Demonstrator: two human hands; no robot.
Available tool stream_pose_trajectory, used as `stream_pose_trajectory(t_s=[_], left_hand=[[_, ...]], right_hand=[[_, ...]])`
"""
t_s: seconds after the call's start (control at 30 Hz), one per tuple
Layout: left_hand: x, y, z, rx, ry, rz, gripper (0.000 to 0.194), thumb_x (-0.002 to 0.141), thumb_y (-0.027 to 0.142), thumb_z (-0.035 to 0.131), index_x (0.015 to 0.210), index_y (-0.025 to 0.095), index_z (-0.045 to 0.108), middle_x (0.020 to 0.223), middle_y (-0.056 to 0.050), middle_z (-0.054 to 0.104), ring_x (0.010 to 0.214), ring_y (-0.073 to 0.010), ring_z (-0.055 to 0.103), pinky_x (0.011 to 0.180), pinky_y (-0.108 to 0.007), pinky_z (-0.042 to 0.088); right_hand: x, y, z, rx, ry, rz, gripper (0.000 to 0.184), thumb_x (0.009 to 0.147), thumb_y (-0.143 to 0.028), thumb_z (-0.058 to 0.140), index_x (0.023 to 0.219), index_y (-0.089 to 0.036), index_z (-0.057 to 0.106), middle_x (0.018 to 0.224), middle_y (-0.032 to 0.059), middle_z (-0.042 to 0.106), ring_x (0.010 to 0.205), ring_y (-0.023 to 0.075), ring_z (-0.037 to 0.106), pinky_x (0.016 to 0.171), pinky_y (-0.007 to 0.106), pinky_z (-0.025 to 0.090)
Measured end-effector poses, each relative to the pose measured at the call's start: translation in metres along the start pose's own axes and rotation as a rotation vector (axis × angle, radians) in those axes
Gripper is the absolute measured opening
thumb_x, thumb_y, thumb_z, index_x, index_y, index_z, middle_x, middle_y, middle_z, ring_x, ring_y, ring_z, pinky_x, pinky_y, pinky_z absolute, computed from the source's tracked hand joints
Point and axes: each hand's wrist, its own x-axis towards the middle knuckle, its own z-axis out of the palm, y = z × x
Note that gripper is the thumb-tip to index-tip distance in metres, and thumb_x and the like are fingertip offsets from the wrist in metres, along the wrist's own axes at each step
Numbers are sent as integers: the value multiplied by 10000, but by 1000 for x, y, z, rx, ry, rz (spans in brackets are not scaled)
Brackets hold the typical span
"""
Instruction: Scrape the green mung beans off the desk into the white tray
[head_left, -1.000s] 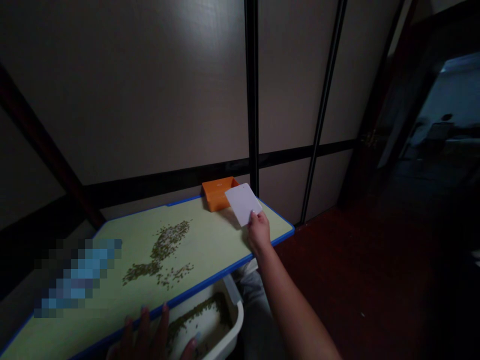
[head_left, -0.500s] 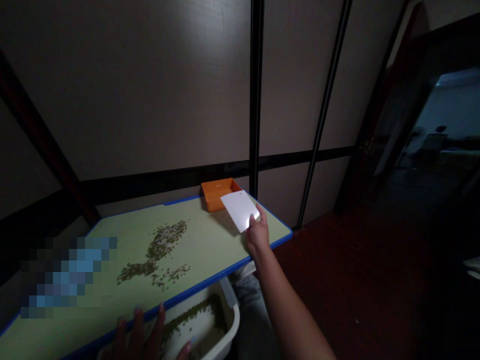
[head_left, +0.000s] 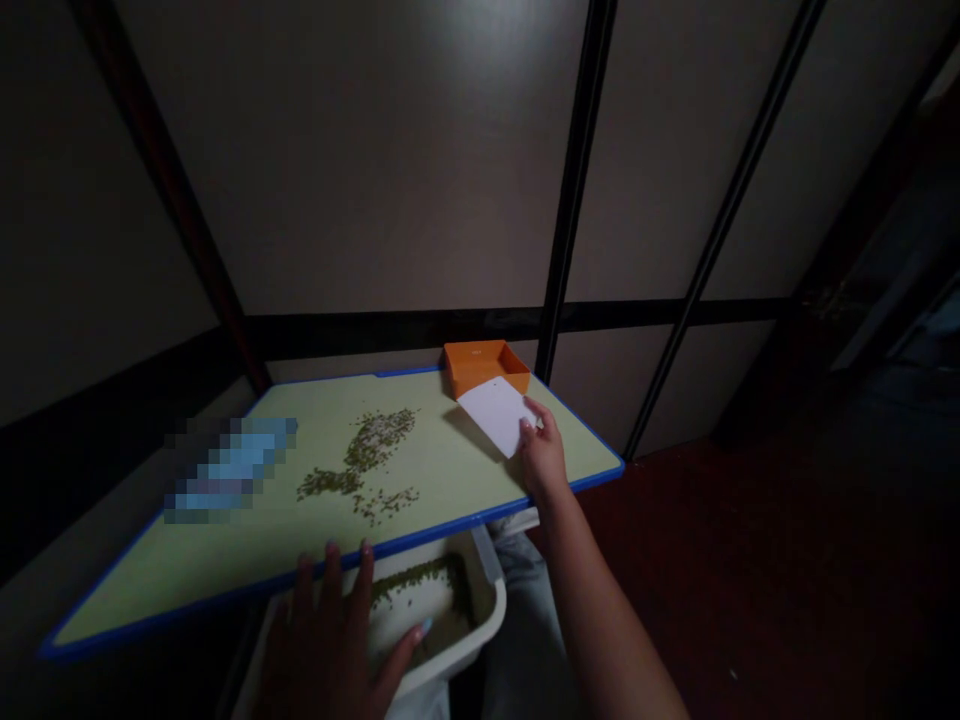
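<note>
My right hand [head_left: 543, 460] pinches a white card [head_left: 497, 412] by its near corner, holding it low over the right part of a pale green table [head_left: 225, 545] with a blue edge. The card sits just in front of an orange tray [head_left: 484, 365] at the table's back. A scatter of small green beans [head_left: 366, 462] lies in the table's middle, left of the card. My left hand [head_left: 330, 640] grips the rim of a white tub [head_left: 457, 650] held under the table's front edge, fingers touching that edge. More green beans lie inside the tub.
A pixelated blue patch [head_left: 229, 470] covers something on the table's left. A panelled wall with dark vertical strips [head_left: 574, 190] stands right behind the table. Dark red floor [head_left: 750, 560] spreads to the right. My lap shows below the tub.
The view has swung left and down. My right hand has lowered the white card closer to the table, in front of the orange tray. My left hand stays on the tub.
</note>
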Motion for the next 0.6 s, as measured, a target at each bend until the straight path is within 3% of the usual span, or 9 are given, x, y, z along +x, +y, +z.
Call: stream_pose_trajectory(t_s=[0.1, 0.2, 0.27, 0.43, 0.6], left_hand=[[1, 2, -5, -39, -54, -15, 771, 832, 604, 485, 1391, 73, 512, 1491, -306, 437, 1392, -517, 380, 1010, -604, 426], [2, 7, -12, -57, 1, -19, 741, 833, 582, 499, 1355, 58, 549, 1458, -319, 470, 1376, -529, 394, 994, -615, 434], [2, 12, -17, -60, 59, -47, 704, 835, 549, 509, 1317, 40, 580, 1435, -334, 484, 1357, -537, 414, 988, -622, 434], [2, 17, -25, -63, 62, -42, 697, 827, 578, 520, 1320, 91, 592, 1449, -298, 491, 1372, -510, 413, 1005, -602, 438], [0, 18, -25, -98, 79, -61, 709, 845, 587, 495, 1346, 90, 567, 1473, -294, 467, 1398, -507, 377, 1017, -622, 422]], right_hand=[[-3, -5, 1, 69, 37, 40, 705, 875, -306, 459, 1542, -191, 261, 1111, 113, 665, 770, 181, 611, 673, 294, 491], [-8, -12, 2, 115, 7, 70, 708, 844, -329, 511, 1519, -201, 338, 1046, 90, 684, 748, 177, 609, 654, 282, 483], [-11, -17, 4, 137, -39, 90, 674, 817, -347, 547, 1464, -192, 437, 984, 74, 693, 730, 172, 605, 643, 274, 475], [-19, -26, 6, 132, -217, 145, 582, 761, -341, 623, 1318, -175, 599, 722, -5, 638, 594, 136, 543, 554, 234, 419], [-20, -27, 5, 35, -304, 154, 624, 774, -353, 657, 1373, -204, 560, 673, -49, 586, 505, 101, 436, 472, 201, 306]])
